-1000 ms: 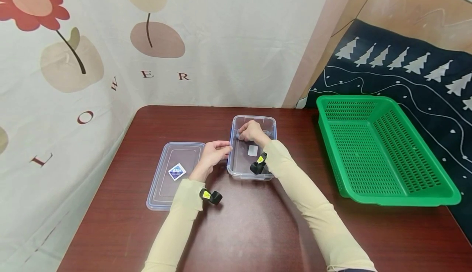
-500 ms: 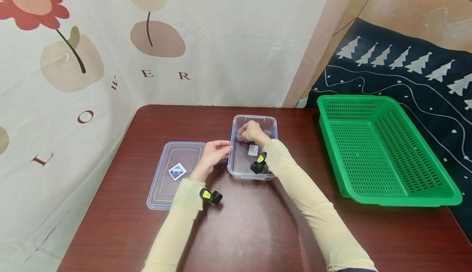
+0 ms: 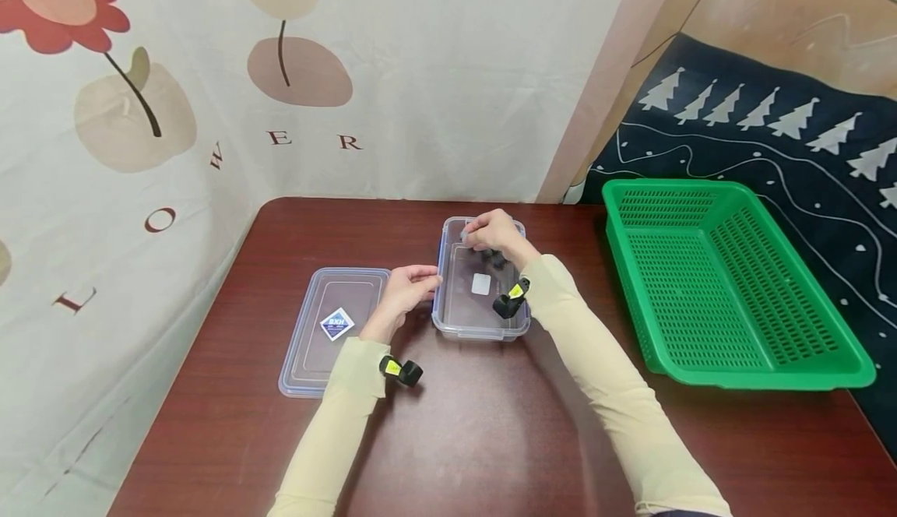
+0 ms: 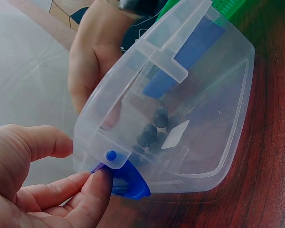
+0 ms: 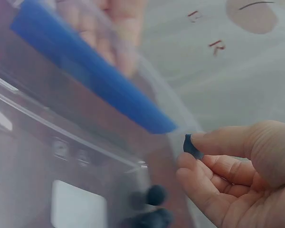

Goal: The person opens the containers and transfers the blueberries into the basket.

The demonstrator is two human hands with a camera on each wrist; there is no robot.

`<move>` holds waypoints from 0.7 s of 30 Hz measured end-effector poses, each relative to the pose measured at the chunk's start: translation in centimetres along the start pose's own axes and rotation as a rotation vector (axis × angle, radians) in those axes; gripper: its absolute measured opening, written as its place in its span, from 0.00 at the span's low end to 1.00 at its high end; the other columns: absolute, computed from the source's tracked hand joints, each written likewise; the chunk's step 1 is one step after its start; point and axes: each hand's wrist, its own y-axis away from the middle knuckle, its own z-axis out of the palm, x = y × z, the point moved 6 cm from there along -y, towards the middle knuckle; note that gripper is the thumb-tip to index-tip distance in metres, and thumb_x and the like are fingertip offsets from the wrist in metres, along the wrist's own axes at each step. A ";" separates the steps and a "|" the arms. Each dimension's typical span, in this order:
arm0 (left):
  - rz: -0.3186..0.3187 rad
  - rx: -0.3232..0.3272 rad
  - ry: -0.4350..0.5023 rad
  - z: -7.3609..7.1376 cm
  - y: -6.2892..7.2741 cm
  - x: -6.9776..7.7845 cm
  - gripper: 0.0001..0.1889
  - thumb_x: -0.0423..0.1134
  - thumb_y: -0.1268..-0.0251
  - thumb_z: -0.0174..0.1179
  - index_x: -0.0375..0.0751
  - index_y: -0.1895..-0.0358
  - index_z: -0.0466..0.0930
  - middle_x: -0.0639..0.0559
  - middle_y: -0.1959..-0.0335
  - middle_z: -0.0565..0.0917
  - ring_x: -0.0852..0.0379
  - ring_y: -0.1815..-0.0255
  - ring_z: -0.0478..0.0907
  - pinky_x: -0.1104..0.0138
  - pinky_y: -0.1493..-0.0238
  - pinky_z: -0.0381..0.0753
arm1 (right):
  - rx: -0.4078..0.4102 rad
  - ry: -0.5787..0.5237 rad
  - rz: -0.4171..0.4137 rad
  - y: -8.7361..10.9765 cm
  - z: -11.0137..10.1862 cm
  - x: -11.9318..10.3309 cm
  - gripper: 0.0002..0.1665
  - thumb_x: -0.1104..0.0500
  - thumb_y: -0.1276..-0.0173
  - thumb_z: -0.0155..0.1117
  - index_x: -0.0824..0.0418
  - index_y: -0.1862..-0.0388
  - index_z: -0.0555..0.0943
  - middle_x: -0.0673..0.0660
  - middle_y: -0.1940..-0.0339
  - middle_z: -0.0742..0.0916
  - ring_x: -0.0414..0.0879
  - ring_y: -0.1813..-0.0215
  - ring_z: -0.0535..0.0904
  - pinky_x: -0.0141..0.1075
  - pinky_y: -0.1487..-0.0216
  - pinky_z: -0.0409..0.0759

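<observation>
A clear plastic food container (image 3: 459, 307) stands lidless on the table, several dark blueberries (image 4: 149, 135) and a white label on its floor. At its left side my left hand (image 3: 409, 293) steadies it, fingertips on the blue side latch (image 4: 130, 180). Over the container's far end is my right hand (image 3: 494, 233), its thumb and fingers pinching a single small blueberry (image 5: 192, 146) level with the rim. The blueberries below are partly hidden by the right hand in the head view.
The container's lid (image 3: 308, 346), with a blue-and-white sticker, lies flat to the left, close to my left wrist. A large green slatted basket (image 3: 687, 377) stands at the table's right side. A printed curtain (image 3: 434, 112) hangs behind the table.
My right hand has come up from the container's floor and shifted slightly right and away, with a blueberry between the fingertips. The left hand has stayed at the container's side.
</observation>
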 end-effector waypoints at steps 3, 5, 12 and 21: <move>0.000 0.003 0.000 0.0 -0.1 0.0 0.17 0.28 0.41 0.59 0.22 0.49 0.76 0.32 0.56 0.81 0.59 0.73 0.81 0.65 0.62 0.84 | 0.004 -0.026 -0.002 0.6 -1.5 -1.0 0.13 0.70 0.44 0.66 0.73 0.59 0.80 0.59 0.68 0.84 0.61 0.55 0.81 0.46 0.50 0.81; 0.005 0.003 0.001 0.0 -0.1 0.0 0.17 0.27 0.41 0.59 0.22 0.49 0.76 0.32 0.57 0.82 0.59 0.73 0.80 0.64 0.62 0.84 | 0.002 -0.033 -0.010 1.0 -2.6 -1.7 0.14 0.70 0.43 0.66 0.74 0.57 0.79 0.59 0.68 0.84 0.59 0.55 0.82 0.45 0.50 0.81; 0.002 0.007 -0.005 0.0 -0.1 0.0 0.17 0.28 0.41 0.58 0.23 0.49 0.76 0.34 0.59 0.82 0.61 0.74 0.80 0.64 0.61 0.84 | 0.034 0.011 -0.043 2.9 -6.8 -3.4 0.15 0.66 0.40 0.65 0.72 0.54 0.79 0.61 0.62 0.83 0.59 0.52 0.80 0.44 0.48 0.79; 0.006 0.003 -0.010 0.0 0.1 0.1 0.17 0.28 0.41 0.59 0.22 0.49 0.76 0.35 0.59 0.82 0.62 0.74 0.79 0.63 0.61 0.84 | 0.119 0.023 -0.072 5.6 -12.7 -3.3 0.20 0.63 0.37 0.64 0.72 0.48 0.77 0.61 0.59 0.82 0.48 0.61 0.83 0.39 0.49 0.79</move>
